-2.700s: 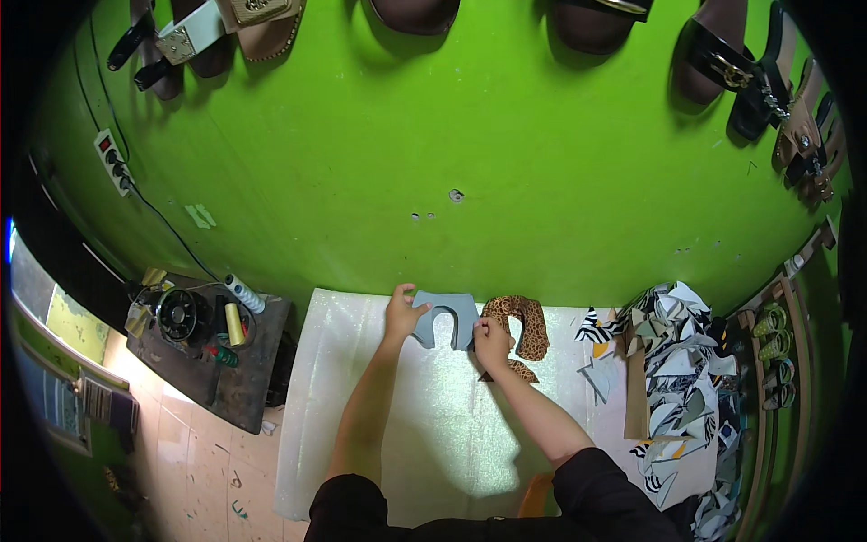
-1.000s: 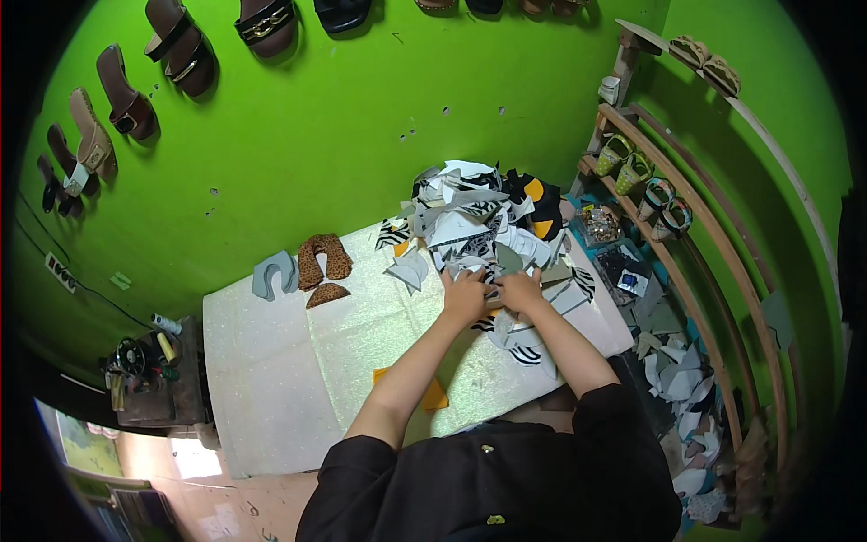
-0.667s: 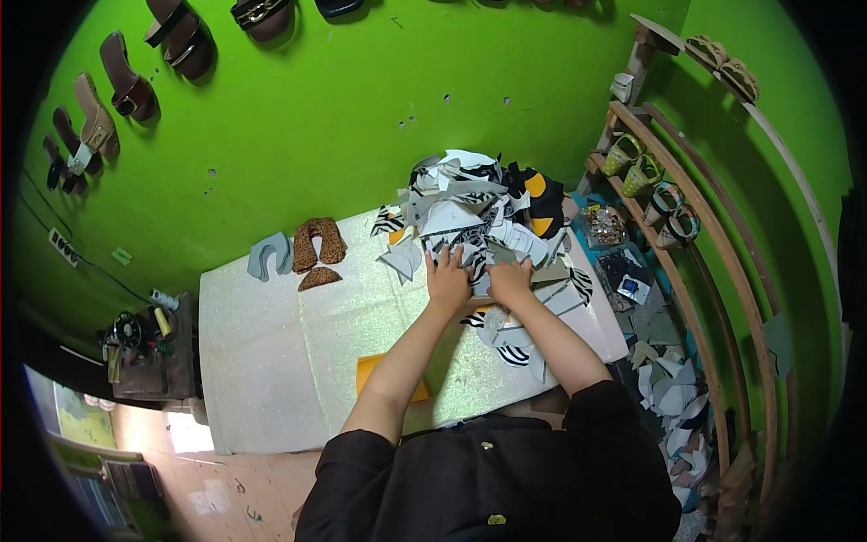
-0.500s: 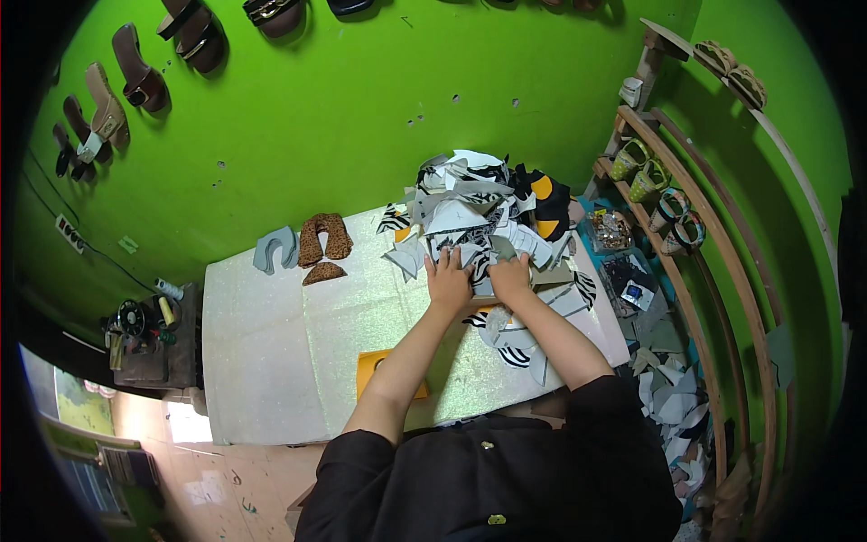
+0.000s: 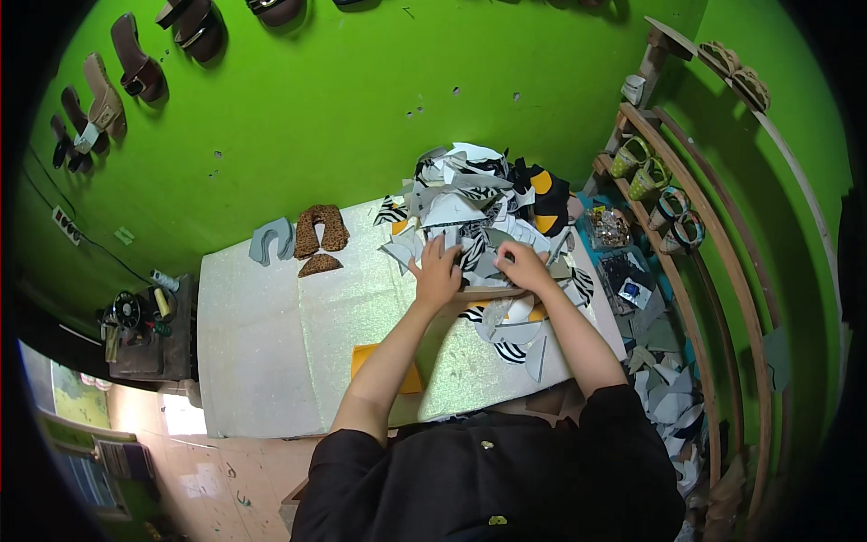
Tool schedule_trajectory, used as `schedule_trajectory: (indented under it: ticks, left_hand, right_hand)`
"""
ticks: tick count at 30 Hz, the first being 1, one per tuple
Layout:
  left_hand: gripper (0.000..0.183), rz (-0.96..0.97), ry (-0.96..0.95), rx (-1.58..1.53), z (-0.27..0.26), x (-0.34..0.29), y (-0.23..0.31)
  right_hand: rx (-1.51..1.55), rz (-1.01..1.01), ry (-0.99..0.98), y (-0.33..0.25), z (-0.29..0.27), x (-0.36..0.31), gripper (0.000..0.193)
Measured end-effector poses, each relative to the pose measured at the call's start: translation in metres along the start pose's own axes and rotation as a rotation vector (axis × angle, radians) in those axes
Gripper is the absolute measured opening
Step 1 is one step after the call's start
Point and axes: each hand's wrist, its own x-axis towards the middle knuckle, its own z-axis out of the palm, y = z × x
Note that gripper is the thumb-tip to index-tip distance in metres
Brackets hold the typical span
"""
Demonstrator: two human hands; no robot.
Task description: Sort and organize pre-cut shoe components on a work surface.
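A tall heap of cut scraps [image 5: 461, 210], grey, white and zebra-striped, rises at the far right part of the pale table [image 5: 253, 361]. My left hand [image 5: 437, 274] rests against its near left side, fingers spread and holding nothing. Beside it, my right hand [image 5: 526, 268] is curled, thumb and fingers brought together at the heap's front; whatever is between them is too small to make out. Below both hands runs a tan edge [image 5: 492, 294], like a box rim. Several loose zebra-striped and grey pieces [image 5: 511, 351] lie nearer to me.
Leopard-print pieces [image 5: 321, 228] and grey curved pieces [image 5: 271, 242] lie at the table's far left. A yellow-orange sheet [image 5: 365, 359] sits under my left forearm. Right of the table stand a wooden rack [image 5: 686, 199] with sandals and piled scraps [image 5: 668, 397]; a sewing machine [image 5: 128, 312] is left.
Both hands have lifted slightly from the heap's front. The left has shifted left with its fingers spreading; the right has moved a little right and curled. The tan edge shows more.
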Motion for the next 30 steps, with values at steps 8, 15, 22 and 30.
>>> schedule_trajectory:
  ticks: [8, 15, 22, 30]
  left_hand:
    - [0.041, 0.162, -0.071, -0.256, -0.019, 0.014, 0.005]
    - [0.038, 0.169, -0.318, -0.191, -0.031, 0.008, 0.007]
    - [0.059, 0.274, -0.369, -0.186, -0.038, 0.008, 0.014]
    - [0.085, 0.181, -0.354, -0.687, -0.050, -0.007, 0.023]
  right_hand:
    - [0.456, -0.303, 0.318, -0.026, -0.025, 0.007, 0.013]
    - [0.588, -0.285, 0.340, -0.061, -0.041, -0.005, 0.011]
    - [0.661, -0.265, 0.505, -0.067, -0.059, -0.005, 0.011]
    - [0.992, -0.229, 0.416, -0.098, -0.055, -0.006, 0.019]
